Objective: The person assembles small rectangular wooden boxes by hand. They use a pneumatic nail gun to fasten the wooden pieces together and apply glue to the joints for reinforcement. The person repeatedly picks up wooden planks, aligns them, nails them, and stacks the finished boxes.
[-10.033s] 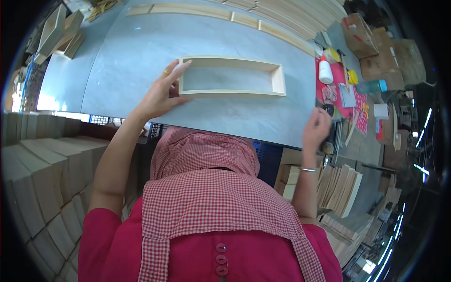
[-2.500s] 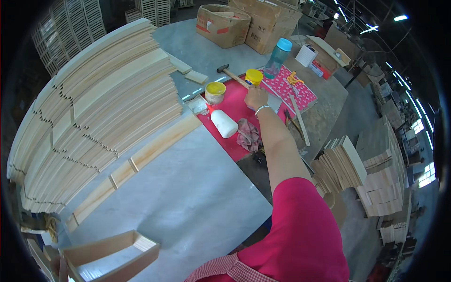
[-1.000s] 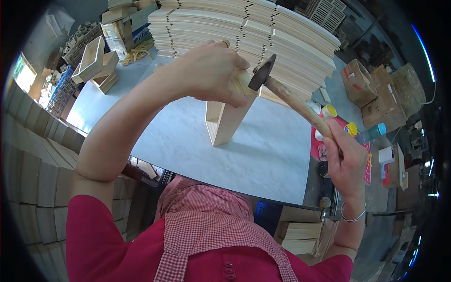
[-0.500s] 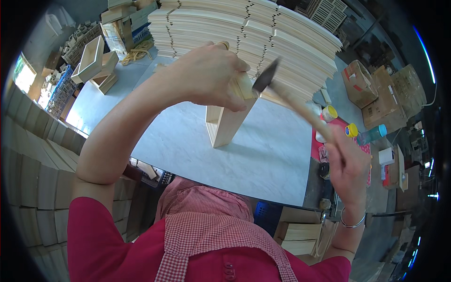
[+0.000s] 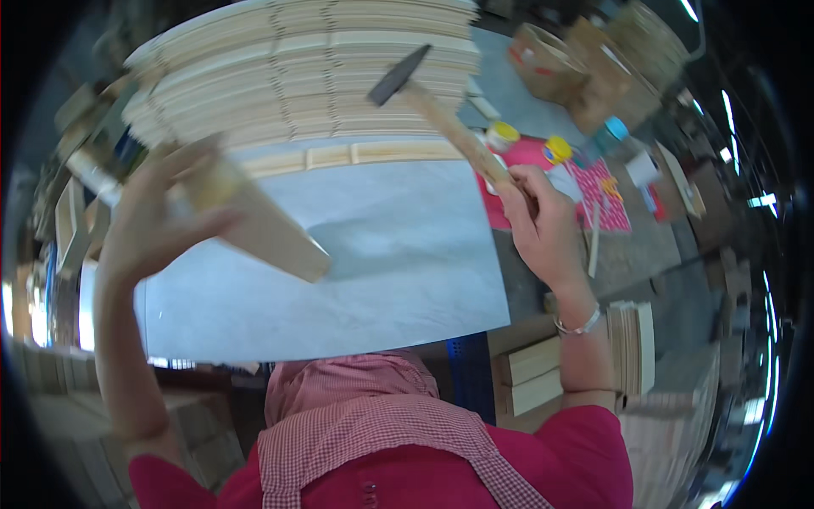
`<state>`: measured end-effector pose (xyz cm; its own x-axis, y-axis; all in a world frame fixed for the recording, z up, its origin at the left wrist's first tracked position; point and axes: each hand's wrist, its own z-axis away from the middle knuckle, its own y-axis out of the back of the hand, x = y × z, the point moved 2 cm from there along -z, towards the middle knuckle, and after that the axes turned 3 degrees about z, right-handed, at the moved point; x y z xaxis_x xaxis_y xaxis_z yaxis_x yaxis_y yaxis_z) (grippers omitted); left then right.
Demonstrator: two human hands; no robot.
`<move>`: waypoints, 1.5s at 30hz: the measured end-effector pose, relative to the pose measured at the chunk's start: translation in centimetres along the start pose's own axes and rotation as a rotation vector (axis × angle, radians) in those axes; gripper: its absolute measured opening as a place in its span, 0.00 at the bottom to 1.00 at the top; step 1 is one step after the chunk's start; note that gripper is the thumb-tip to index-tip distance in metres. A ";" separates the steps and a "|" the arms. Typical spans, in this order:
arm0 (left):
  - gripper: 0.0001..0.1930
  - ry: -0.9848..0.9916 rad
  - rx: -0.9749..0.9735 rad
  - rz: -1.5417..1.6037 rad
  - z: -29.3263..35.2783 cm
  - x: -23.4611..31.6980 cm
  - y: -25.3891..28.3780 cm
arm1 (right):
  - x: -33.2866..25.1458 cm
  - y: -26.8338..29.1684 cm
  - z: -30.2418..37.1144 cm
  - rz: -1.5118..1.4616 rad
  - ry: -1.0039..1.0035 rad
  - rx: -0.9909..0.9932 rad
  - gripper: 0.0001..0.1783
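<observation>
My right hand is closed around the wooden handle of a hammer. Its dark metal head is raised over the far side of the table, in front of the stacked boards. My left hand, blurred by motion, grips the upper end of a pale wooden box, thumb on the near side. The box leans, with its lower end toward the middle of the grey-white tabletop. Whether that end touches the surface I cannot tell. The hammer and the box are apart.
Tall stacks of notched wooden boards stand along the table's far side. Jars with yellow lids and a blue-capped bottle sit on a pink cloth at right. Cardboard boxes lie behind, and small wooden boxes at far left.
My left hand has carried the wooden box leftward and tilted it. The hammer head has come away from the box's top edge. My view has turned to the right.
</observation>
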<state>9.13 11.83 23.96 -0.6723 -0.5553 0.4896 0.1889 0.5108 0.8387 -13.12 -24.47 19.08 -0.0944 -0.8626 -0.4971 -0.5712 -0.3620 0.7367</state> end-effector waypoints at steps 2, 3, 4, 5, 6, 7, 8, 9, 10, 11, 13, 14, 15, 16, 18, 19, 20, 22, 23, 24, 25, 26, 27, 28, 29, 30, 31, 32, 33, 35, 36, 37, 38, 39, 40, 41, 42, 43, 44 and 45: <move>0.45 0.023 0.099 0.316 1.2 -3.5 -0.5 | 5.4 -0.2 0.1 -0.078 -0.281 0.081 0.12; 0.47 0.110 0.115 0.502 2.0 -5.0 -1.1 | 8.3 -0.1 0.4 -0.107 -0.404 0.141 0.15; 0.50 0.118 0.105 0.603 3.2 -6.5 -1.2 | 11.2 -0.1 0.4 0.013 -0.431 0.175 0.16; 0.51 0.134 0.147 0.674 4.7 -8.7 -2.2 | 14.3 -0.2 0.2 0.132 -0.449 0.203 0.16; 0.54 0.178 0.181 0.757 5.9 -10.0 -4.1 | 17.6 -0.3 0.1 0.260 -0.469 0.230 0.17; 0.58 0.249 0.214 0.856 7.4 -10.8 -6.1 | 21.2 -0.7 -0.2 0.312 -0.452 0.262 0.17; 0.60 0.296 0.170 0.939 8.1 -10.7 -8.0 | 25.0 -0.9 -0.3 0.374 -0.442 0.298 0.17; 0.61 0.322 0.123 0.974 8.9 -10.9 -9.8 | 28.1 -1.1 -1.0 0.432 -0.426 0.329 0.17; 0.64 0.354 0.097 0.975 9.4 -10.6 -11.3 | 30.3 -1.7 -2.0 0.444 -0.455 0.308 0.16; 0.64 0.379 0.070 1.003 10.0 -10.7 -12.5 | 31.9 -2.2 -3.0 0.455 -0.486 0.284 0.15; 0.64 0.366 -0.013 0.965 10.0 -11.6 -14.3 | 34.9 -3.1 -5.4 0.483 -0.512 0.271 0.14; 0.64 0.344 -0.074 0.894 10.5 -12.6 -14.8 | 36.3 -4.2 -6.1 0.493 -0.509 0.269 0.13; 0.64 0.323 -0.135 0.824 10.8 -13.3 -15.3 | 37.6 -5.1 -7.3 0.503 -0.506 0.266 0.13; 0.65 0.329 -0.171 0.759 10.9 -14.0 -15.7 | 39.1 -5.7 -8.7 0.548 -0.534 0.219 0.15; 0.63 0.310 -0.214 0.636 11.1 -15.2 -16.9 | 42.1 -6.6 -10.0 0.470 -0.574 0.197 0.18; 0.61 0.261 -0.251 0.563 10.1 -15.6 -17.3 | 46.7 -4.2 -9.4 0.569 -0.484 0.251 0.19; 0.57 0.318 -0.233 0.463 11.0 -15.0 -16.8 | 43.3 -8.1 -10.7 0.619 -0.498 0.160 0.23; 0.52 0.294 -0.214 0.412 11.3 -17.1 -17.5 | 45.8 -8.2 -11.1 0.652 -0.555 0.045 0.26; 0.50 0.329 -0.220 0.422 11.3 -16.7 -17.4 | 45.9 -8.1 -11.3 0.711 -0.563 0.015 0.26; 0.48 0.361 -0.229 0.432 11.2 -16.1 -17.1 | 45.9 -7.8 -11.1 0.774 -0.572 -0.014 0.27; 0.47 0.398 -0.224 0.440 11.0 -15.4 -16.8 | 44.0 -8.7 -11.3 0.779 -0.511 0.046 0.30; 0.45 0.406 -0.215 0.427 10.9 -15.1 -16.7 | 43.8 -8.5 -10.7 0.652 -0.491 0.080 0.31; 0.43 0.412 -0.209 0.413 11.1 -14.7 -16.6 | 43.6 -8.3 -9.9 0.527 -0.471 0.114 0.33; 0.42 0.413 -0.202 0.400 11.2 -14.8 -16.7 | 43.2 -7.9 -9.0 0.403 -0.450 0.152 0.35; 0.39 0.453 -0.151 0.467 11.6 -14.9 -16.8 | 41.1 -8.7 -8.3 0.383 -0.444 0.104 0.36; 0.37 0.495 -0.097 0.529 12.1 -15.0 -16.8 | 37.4 -9.9 -7.4 0.358 -0.437 0.056 0.37; 0.35 0.528 -0.047 0.591 12.5 -15.2 -16.7 | 34.3 -10.6 -6.5 0.337 -0.435 0.013 0.38; 0.25 0.577 0.084 0.630 12.7 -15.7 -16.5 | 32.6 -10.9 -6.0 0.417 -0.429 -0.043 0.39; 0.21 0.691 0.198 0.625 13.2 -15.8 -16.0 | 31.4 -12.1 -6.1 0.480 -0.412 -0.119 0.40; 0.12 0.766 0.415 0.662 14.3 -15.7 -15.4 | 29.2 -13.4 -5.5 0.582 -0.360 -0.154 0.44; 0.12 0.764 0.421 0.689 14.4 -14.9 -15.6 | 28.4 -13.5 -5.5 0.583 -0.480 -0.216 0.47; 0.11 0.758 0.438 0.706 14.5 -14.2 -15.5 | 28.7 -13.6 -5.2 0.605 -0.521 -0.197 0.46; 0.10 0.750 0.456 0.713 14.4 -13.7 -14.9 | 29.9 -13.7 -5.0 0.616 -0.562 -0.178 0.46; 0.10 0.712 0.480 0.795 14.8 -13.6 -15.0 | 31.2 -13.5 -4.8 0.504 -0.548 -0.111 0.46; 0.09 0.671 0.506 0.876 15.5 -13.5 -15.4 | 31.8 -13.5 -4.5 0.457 -0.537 -0.021 0.46; 0.09 0.668 0.520 0.906 16.2 -13.2 -15.3 | 32.4 -13.5 -4.2 0.410 -0.519 0.067 0.46; 0.09 0.661 0.531 0.944 16.9 -12.8 -15.5 | 32.1 -13.4 -3.9 0.431 -0.508 0.189 0.47; 0.11 0.652 0.538 0.919 17.8 -12.2 -15.6 | 31.1 -13.4 -4.0 0.366 -0.509 0.221 0.47; 0.12 0.677 0.535 0.963 18.2 -11.7 -16.0 | 30.9 -12.6 -4.0 0.316 -0.518 0.261 0.48; 0.13 0.686 0.529 0.976 18.3 -11.1 -16.3 | 31.0 -12.2 -4.1 0.171 -0.538 0.286 0.46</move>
<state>0.41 21.69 0.48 0.1113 0.0495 0.9926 -0.0204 0.9987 -0.0475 -5.74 -48.17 -3.47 -0.5579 -0.5746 -0.5988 -0.7002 -0.0615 0.7113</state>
